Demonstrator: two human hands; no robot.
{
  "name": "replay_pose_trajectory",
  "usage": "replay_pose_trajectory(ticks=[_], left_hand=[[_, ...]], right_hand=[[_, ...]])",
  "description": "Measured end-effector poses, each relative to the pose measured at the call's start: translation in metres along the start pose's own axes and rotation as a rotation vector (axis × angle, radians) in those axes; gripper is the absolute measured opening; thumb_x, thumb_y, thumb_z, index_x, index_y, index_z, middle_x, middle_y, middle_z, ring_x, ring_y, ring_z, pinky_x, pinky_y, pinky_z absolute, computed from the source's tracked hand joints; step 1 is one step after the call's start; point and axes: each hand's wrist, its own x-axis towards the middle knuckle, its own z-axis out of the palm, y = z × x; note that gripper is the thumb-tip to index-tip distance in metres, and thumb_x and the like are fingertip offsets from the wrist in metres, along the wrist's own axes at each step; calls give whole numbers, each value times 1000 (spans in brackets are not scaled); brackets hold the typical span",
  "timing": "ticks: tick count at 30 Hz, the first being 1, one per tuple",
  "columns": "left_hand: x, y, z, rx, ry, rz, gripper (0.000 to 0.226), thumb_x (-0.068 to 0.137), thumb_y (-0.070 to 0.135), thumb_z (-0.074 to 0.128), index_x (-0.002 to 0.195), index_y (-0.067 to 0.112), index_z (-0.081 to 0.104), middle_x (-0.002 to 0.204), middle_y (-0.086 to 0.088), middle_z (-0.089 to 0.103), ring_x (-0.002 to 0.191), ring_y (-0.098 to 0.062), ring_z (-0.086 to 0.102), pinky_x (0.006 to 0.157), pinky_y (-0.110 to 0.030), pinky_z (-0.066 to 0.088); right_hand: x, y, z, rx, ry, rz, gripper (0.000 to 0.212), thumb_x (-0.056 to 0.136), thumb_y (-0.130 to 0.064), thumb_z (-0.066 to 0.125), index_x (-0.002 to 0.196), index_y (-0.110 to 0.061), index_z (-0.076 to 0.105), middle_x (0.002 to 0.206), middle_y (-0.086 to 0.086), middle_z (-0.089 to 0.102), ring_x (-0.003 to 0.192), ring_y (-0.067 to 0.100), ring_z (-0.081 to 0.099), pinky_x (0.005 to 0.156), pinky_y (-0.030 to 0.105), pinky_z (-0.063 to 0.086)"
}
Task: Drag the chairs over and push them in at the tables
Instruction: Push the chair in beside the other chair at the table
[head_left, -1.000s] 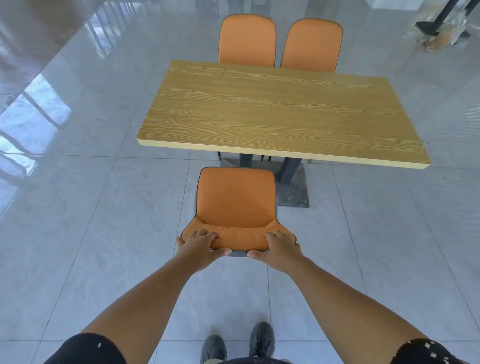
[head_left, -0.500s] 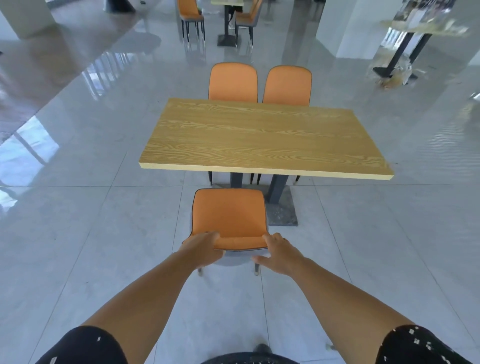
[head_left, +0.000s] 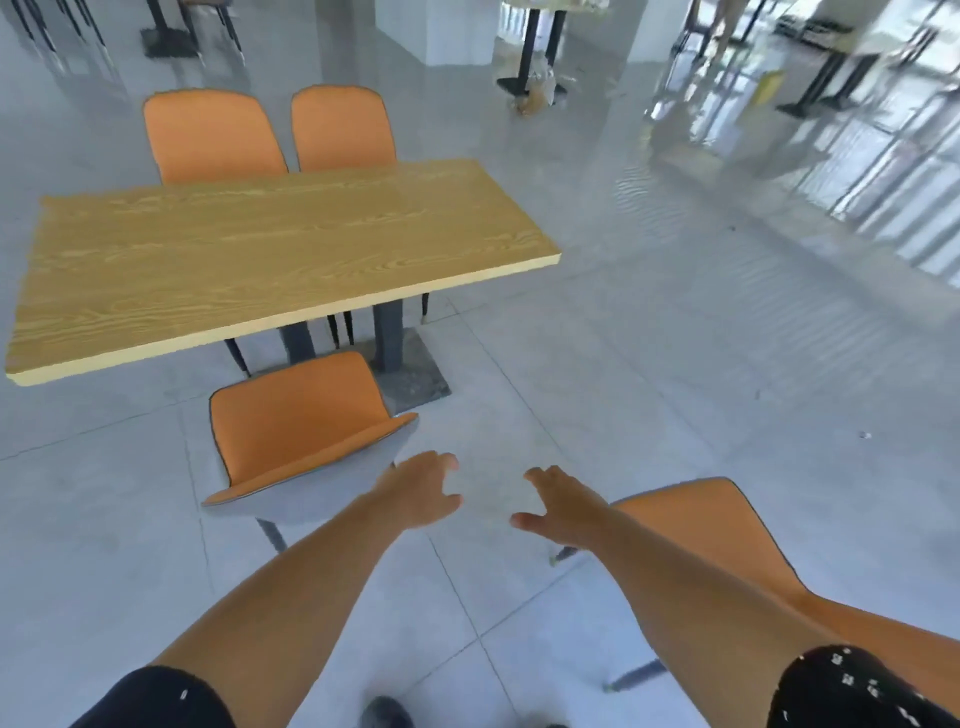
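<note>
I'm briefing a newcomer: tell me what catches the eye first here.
The long wood-grain table fills the upper left, with two orange chairs behind it and another orange chair at its near edge. In front, the left hand and right hand are empty, beside a fourth orange chair at right.

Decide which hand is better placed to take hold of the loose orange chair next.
Right. The right hand hangs open just beside the loose chair; the left hand sits nearer the chair at the table.

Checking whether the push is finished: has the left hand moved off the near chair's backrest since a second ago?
Yes. The left hand has let go and now hovers open to the right of the near chair, which stands by the table.
</note>
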Motion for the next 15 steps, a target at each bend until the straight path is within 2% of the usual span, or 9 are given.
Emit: replay_pose_trajectory(ticks=[2,6,8,11,15], left_hand=[[3,30,11,20,-18,40,61,93,44,63,146,20,46,142,-7,54,128,-27,53,107,-45,43],[0,92,37,71,-63,97,59,94,43,64,145,19,46,140,-8,56,121,-27,57,97,-38,49],[-5,123,53,97,-77,105,60,95,43,63,147,19,46,141,-7,55,121,-26,56,97,-37,49],[-13,184,89,113,-75,122,60,95,43,63,146,18,46,142,-7,54,124,-26,55,102,-38,47],[-30,275,151,126,-101,177,56,95,42,63,144,20,49,139,-6,55,121,-24,56,102,-39,47]], right_hand=[[-21,32,1,31,11,50,82,90,-64,58,151,-17,30,142,12,42,129,32,47,96,42,45],[-66,88,8,99,31,113,79,89,-62,59,148,-17,34,137,10,44,124,31,49,98,45,45],[-92,116,12,123,46,111,75,88,-61,60,145,-16,38,133,9,46,121,30,50,97,47,46],[-139,172,21,147,69,123,72,91,-57,59,147,-19,36,140,7,44,125,29,48,98,45,46],[-209,260,39,131,78,202,83,92,-60,56,157,-22,22,154,7,33,135,29,43,100,43,45]])
